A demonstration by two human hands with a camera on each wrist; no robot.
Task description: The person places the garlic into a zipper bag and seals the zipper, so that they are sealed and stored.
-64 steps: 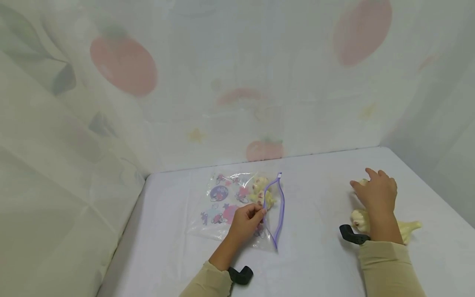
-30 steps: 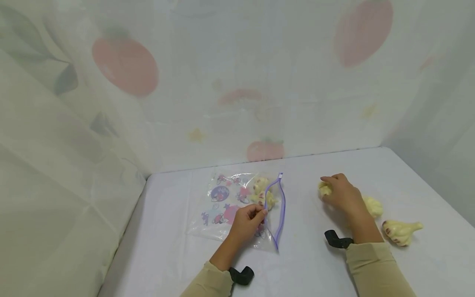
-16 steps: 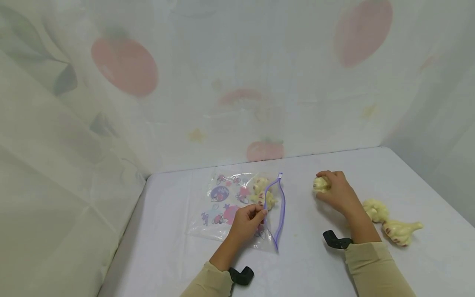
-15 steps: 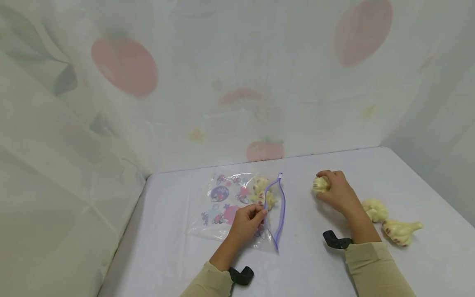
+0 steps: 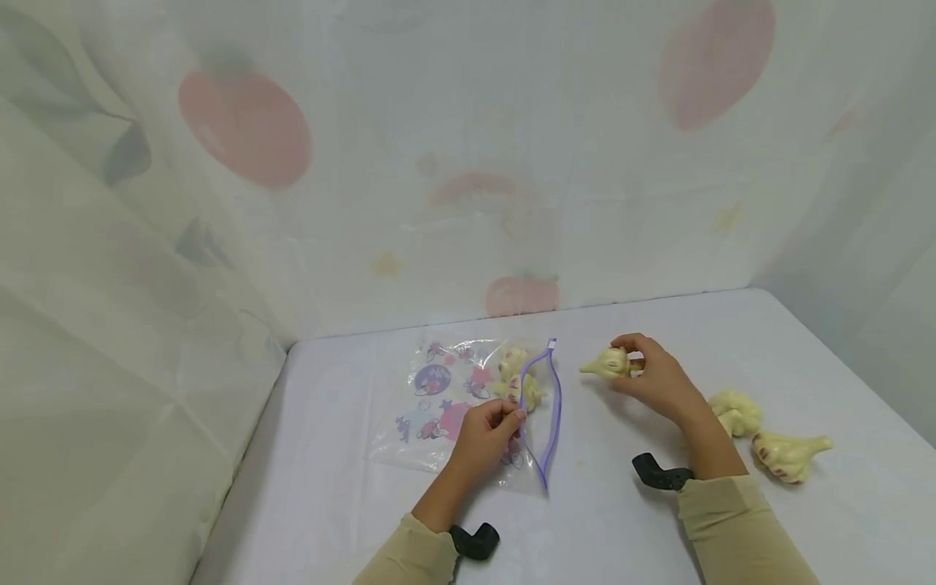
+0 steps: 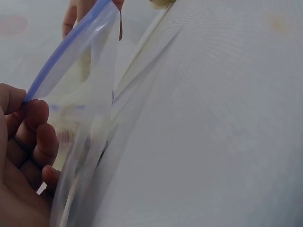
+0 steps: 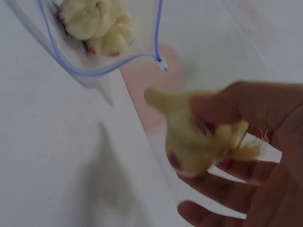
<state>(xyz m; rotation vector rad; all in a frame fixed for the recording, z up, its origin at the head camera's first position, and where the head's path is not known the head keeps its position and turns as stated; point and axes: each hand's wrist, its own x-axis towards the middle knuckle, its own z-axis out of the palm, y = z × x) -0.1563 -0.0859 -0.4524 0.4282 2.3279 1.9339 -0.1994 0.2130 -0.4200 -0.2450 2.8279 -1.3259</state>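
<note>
A clear zip bag [image 5: 446, 406] with cartoon prints and a purple zip strip [image 5: 550, 414] lies on the white table [image 5: 600, 520], its mouth facing right. My left hand [image 5: 488, 429] pinches the upper lip of the mouth [image 6: 61, 61] and holds it lifted. Pale garlic bulbs [image 5: 521, 380] lie inside the bag [image 7: 97, 23]. My right hand [image 5: 654, 375] grips another garlic bulb [image 5: 608, 362] just right of the bag's mouth, its stem pointing left toward the opening [image 7: 199, 137].
Two more garlic bulbs [image 5: 734, 410] [image 5: 790, 455] lie on the table to the right of my right forearm. A patterned fabric curtain [image 5: 439, 162] closes in the table at the back and both sides.
My right hand picked a garlic bulb up from the right side and carried it left toward the bag's mouth. The left hand kept pinching the bag's lip in place.
</note>
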